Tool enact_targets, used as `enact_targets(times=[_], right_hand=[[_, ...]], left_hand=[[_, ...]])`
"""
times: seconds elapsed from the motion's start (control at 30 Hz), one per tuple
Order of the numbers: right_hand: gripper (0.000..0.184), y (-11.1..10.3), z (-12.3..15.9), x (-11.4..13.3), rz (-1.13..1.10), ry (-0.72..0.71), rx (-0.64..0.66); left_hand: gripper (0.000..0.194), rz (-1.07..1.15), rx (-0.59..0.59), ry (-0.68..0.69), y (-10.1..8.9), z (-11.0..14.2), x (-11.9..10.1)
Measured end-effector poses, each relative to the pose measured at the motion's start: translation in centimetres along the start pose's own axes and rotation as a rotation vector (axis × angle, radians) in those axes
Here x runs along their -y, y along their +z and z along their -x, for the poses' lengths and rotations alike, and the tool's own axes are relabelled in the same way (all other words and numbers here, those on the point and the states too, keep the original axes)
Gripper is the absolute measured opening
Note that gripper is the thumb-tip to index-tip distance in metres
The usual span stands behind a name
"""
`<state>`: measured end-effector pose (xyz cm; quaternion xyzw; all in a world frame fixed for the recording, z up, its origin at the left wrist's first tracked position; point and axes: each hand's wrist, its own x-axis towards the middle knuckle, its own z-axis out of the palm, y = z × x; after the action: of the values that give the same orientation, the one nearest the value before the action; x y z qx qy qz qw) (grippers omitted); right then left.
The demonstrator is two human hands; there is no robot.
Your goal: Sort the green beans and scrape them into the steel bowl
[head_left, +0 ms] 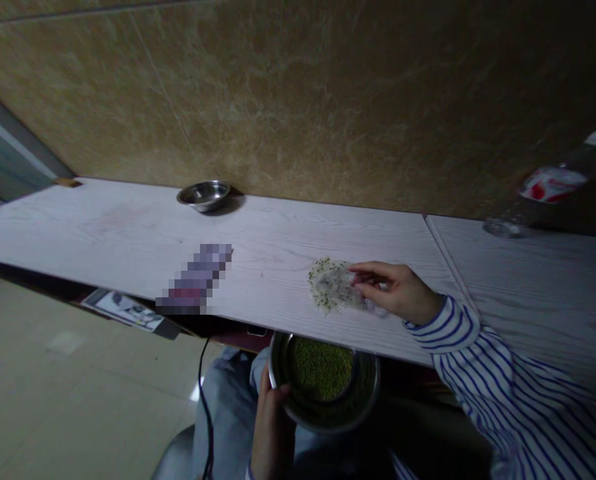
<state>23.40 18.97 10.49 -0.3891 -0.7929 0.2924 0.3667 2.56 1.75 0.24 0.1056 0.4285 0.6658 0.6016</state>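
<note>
My left hand point(273, 423) grips the left rim of a metal bowl point(375, 390), thumb on the edge. Small green beans point(323, 367), like mung beans, lie inside it. The bowl sits above my lap, just below the table's front edge. On the tabletop, my right hand point(395, 290) is closed on the right side of a thin, see-through plastic bag point(335, 287). A few green beans point(323, 303) show around the bag's left part; whether they are in it or under it, I cannot tell. My palm hides part of the bag.
An empty-looking small metal bowl point(204, 196) stands near the wall. A blurred-out flat object point(198, 277) lies at the table's front edge. At the right stands a clear bottle point(553, 185) with a red and white label. A black cable point(206, 407) hangs by my leg.
</note>
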Motion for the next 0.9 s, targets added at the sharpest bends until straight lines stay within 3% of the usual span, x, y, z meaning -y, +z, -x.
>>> enact_targets(times=[0.2, 0.3, 0.5, 0.9], right_hand=[[0.027, 1.1, 1.1, 0.8, 0.150, -0.312, 0.115], [0.026, 2.1, 1.1, 0.9, 0.256, -0.406, 0.099], [0.025, 2.3, 0.7, -0.1, 0.397, -0.383, 0.000], [0.025, 1.9, 0.0, -0.9, 0.451, -0.331, -0.031]], left_hand=[[0.060, -0.016, -0.007, -0.030, -0.2, -0.3, 0.6], [0.062, -0.028, -0.013, -0.046, -0.7, -0.6, 1.1], [0.059, 0.030, -0.045, -0.071, -1.3, -1.4, 1.6], [0.058, 0.015, -0.103, -0.072, -2.1, -3.2, 1.9]])
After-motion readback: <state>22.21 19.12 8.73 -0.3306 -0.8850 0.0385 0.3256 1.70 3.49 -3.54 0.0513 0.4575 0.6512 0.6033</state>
